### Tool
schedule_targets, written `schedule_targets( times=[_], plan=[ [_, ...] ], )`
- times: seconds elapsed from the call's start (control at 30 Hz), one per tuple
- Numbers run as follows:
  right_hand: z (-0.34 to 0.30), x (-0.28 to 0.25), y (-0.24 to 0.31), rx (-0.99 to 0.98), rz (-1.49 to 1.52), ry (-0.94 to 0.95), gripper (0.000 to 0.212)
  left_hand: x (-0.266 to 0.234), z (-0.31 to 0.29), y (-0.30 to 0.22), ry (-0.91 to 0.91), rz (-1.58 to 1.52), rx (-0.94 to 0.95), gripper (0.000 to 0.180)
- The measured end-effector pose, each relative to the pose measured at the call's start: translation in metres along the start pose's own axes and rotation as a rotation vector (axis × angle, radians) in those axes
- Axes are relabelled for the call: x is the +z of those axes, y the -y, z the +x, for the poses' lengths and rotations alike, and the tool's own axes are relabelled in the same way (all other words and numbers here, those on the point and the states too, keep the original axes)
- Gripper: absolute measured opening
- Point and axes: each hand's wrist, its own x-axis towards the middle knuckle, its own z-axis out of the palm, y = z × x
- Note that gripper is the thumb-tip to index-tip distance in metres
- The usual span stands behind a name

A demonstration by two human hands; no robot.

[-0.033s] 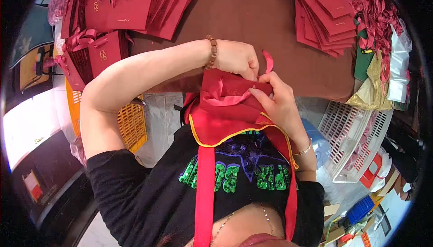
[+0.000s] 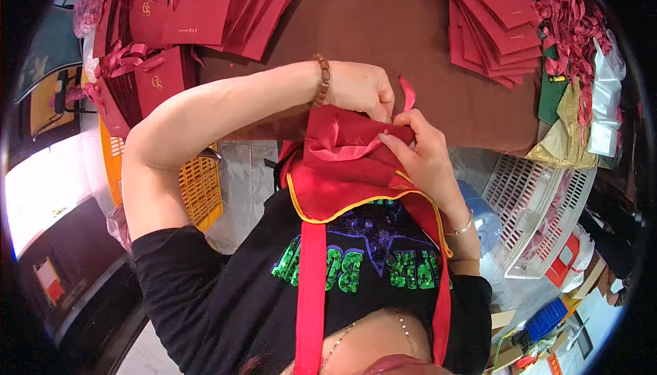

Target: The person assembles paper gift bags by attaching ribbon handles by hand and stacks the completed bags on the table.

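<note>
A dark red paper bag is held in front of my chest at the table's near edge. My left hand is closed, its curled fingers at the bag's far right edge; its fingertips are partly hidden. On the right side, my right hand pinches the bag's edge between thumb and fingers, close beside the left. A red ribbon droops across the bag's near face. Past the fingers, a ribbon end sticks up over the table. Below the bag lies my red apron with yellow trim.
The brown-covered table carries stacks of red bags on the left and another fanned stack on the right. Loose red ribbons heap at the far right. Below stand a white crate and a yellow crate.
</note>
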Motion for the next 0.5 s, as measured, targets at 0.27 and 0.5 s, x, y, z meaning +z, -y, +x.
schedule_targets(
  times=[0.27, 0.5],
  plan=[
    [-0.003, -0.003, -0.004, 0.013, 0.132, 0.091, 0.020, -0.007, 0.000, 0.016, -0.464, -0.104, -0.008, 0.017],
    [-0.004, -0.004, -0.006, 0.092, 0.180, 0.091, 0.018, -0.040, -0.036, 0.019, -0.549, 0.201, -0.202, 0.036]
  ],
)
